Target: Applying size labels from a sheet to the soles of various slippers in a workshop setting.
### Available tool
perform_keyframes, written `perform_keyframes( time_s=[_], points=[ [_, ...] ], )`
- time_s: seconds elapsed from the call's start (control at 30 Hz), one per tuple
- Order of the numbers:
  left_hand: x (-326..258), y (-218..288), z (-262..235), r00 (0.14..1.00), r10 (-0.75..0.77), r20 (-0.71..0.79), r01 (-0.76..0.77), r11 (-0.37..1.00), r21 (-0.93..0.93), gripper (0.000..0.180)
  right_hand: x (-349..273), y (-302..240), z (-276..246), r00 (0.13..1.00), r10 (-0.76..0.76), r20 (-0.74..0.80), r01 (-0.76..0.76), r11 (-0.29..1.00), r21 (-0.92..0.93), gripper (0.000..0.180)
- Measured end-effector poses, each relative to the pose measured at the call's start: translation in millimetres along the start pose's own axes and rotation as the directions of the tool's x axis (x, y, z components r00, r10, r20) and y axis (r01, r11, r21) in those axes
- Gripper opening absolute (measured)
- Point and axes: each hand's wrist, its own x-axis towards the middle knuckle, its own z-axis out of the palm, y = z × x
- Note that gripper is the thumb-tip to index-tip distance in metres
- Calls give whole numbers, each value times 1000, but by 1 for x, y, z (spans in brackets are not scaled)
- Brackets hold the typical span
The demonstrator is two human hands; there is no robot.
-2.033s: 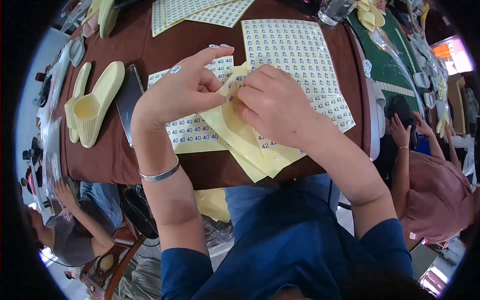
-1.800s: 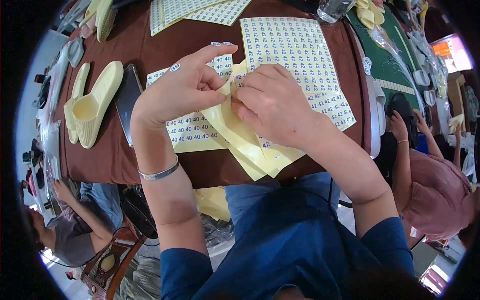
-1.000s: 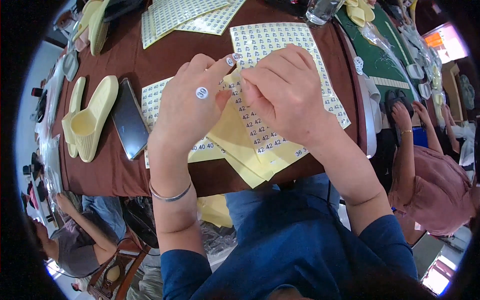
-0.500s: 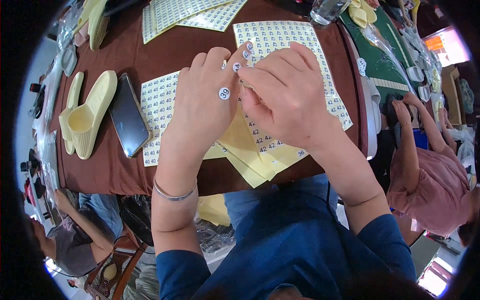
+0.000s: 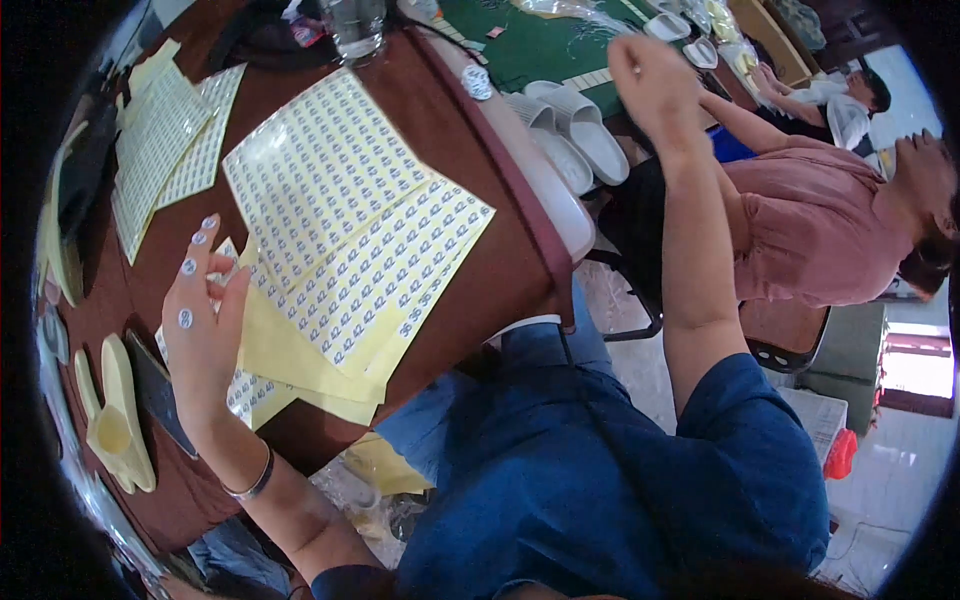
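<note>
One head-worn fisheye view looks steeply down from close above the brown table [image 5: 480, 150], tilted rightward, taking in the wearer's blue lap and the floor beyond.

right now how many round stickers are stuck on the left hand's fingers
3: small round white stickers on the left hand, one near the top fingertip, one just below, one lowest. More may be hidden.

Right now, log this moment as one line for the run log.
left hand: raised over sticker sheets, round stickers on fingertips | right hand: lifted, out toward white slippers | table: brown
</note>
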Motion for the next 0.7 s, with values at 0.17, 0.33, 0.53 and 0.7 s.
perform_keyframes(
  time_s=[0.17,0.33,0.53,0.7],
  points=[
    [1,-15,-1,1000,8,-16,-9,997,-74,49,-94,77,84,790,287,542,-219,957,-189,26],
    [2,-32,-12,996,-88,-2,87,994,-65,47,-143,79,149,690,229,687,-156,973,-169,39],
    [6,-15,-11,991,-122,-51,116,988,-105,43,-135,76,217,773,361,521,-397,917,-46,43],
    [11,-10,-8,992,-60,-108,51,995,-87,41,-135,96,238,682,509,525,-460,857,-234,41]
  ],
)
